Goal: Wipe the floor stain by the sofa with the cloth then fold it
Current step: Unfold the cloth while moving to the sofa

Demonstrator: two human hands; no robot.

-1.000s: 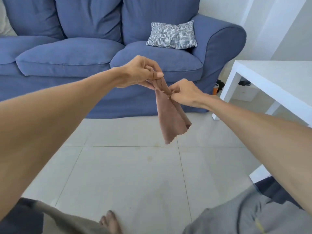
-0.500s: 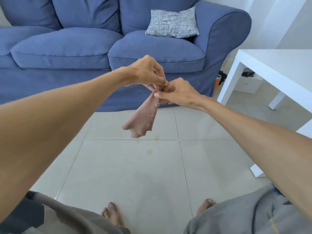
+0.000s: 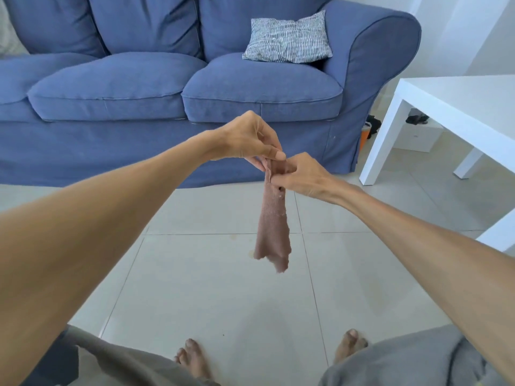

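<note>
While both hands pinch its top edge, brown cloth (image 3: 274, 227) hangs long-axis vertical; L hand (image 3: 248, 139) uppermost, R hand (image 3: 302, 174) just below.

Sofa (image 3: 195, 87) along far edge of floor (image 3: 211, 296). Cushion (image 3: 288, 37) on sofa's right seat. Counter (image 3: 457, 107) right of sofa. Cloth (image 3: 273, 229) hangs above floor, before sofa, between both hands.
</note>
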